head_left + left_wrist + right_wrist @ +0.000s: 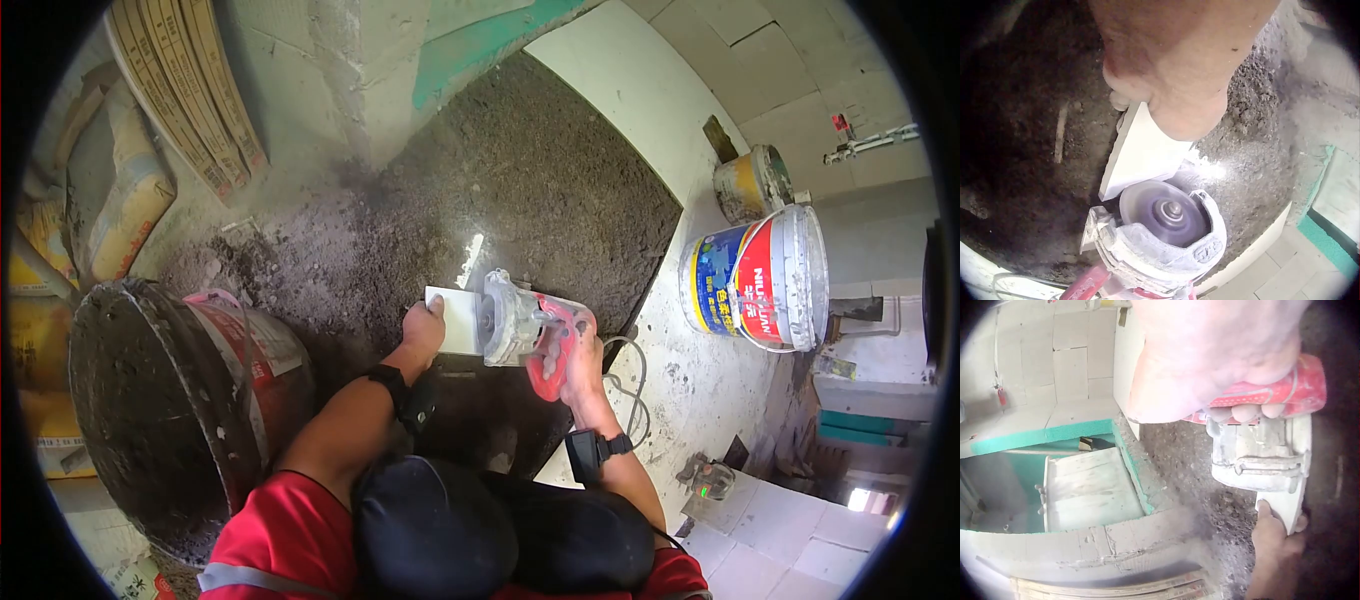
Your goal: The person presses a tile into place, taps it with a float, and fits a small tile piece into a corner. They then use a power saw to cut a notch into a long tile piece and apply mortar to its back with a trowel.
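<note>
A small white tile piece [456,320] is pinched by the left hand [424,332], thumb on its upper face; the left wrist view shows the hand [1169,75] at one end of the tile [1144,153]. The right hand [584,368] grips the red body of a cutting tool [548,375]; in the right wrist view its fingers [1244,412] curl round the red handle [1272,394]. The tool's round blade [1163,212] looks blurred and lies at the tile's edge, partly under a dusty whitish guard [1147,253].
Dark loose mortar [540,170] covers the floor ahead. A large mortar-caked bucket [150,420] stands at left. At right are a labelled bucket [750,280], a smaller bucket [745,188], a grey cable [640,390] and a small clear device [713,481]. Stacked boards [185,90] lean at upper left.
</note>
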The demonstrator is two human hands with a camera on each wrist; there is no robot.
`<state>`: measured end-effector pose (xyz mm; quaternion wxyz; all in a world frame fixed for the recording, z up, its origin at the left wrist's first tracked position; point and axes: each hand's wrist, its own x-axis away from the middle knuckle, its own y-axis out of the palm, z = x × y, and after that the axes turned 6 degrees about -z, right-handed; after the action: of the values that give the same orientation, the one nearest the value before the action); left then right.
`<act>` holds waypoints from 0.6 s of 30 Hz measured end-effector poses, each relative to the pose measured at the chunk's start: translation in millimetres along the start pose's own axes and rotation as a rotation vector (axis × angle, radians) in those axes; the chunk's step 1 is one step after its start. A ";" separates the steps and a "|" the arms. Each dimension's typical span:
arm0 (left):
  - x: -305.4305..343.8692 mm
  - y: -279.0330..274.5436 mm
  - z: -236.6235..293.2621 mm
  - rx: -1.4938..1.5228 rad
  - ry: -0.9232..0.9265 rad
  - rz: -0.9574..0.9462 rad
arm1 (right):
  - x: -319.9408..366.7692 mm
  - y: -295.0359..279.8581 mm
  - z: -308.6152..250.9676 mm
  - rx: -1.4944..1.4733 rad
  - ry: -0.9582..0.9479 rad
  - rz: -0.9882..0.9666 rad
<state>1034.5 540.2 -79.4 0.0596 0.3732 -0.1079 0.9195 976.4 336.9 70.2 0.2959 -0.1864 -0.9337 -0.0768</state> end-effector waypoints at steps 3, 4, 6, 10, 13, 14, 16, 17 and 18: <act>2.9 1.1 1.8 0.035 -0.016 -0.001 | 3.0 -3.4 1.8 0.003 0.004 -0.001; 3.7 1.2 2.5 0.046 -0.001 0.002 | 3.7 -4.2 2.1 0.006 0.010 -0.005; 5.1 1.1 3.8 0.053 0.015 0.002 | 6.9 -5.2 2.1 -0.008 0.002 -0.017; 5.7 1.2 6.2 0.041 -0.036 -0.001 | 13.0 -9.7 1.8 -0.036 0.066 -0.016; 6.8 0.0 8.9 -0.001 -0.024 0.002 | 18.4 -10.3 2.2 -0.009 0.040 -0.008; 8.8 -0.8 11.3 -0.022 -0.022 0.000 | 19.1 -10.6 2.2 -0.012 0.041 -0.006; 9.4 -2.3 12.8 -0.059 -0.011 0.005 | 18.9 -10.9 1.8 -0.018 0.029 -0.020; 9.2 -2.9 14.1 -0.090 0.000 0.011 | 17.5 -10.8 1.9 -0.019 0.029 -0.020; 9.9 -3.0 15.0 -0.091 0.002 0.012 | 15.5 -10.7 2.3 -0.019 0.035 -0.021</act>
<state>1038.0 539.8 -61.5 0.0713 0.3687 -0.1517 0.9143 959.3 332.4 77.1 0.3097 -0.1782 -0.9294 -0.0919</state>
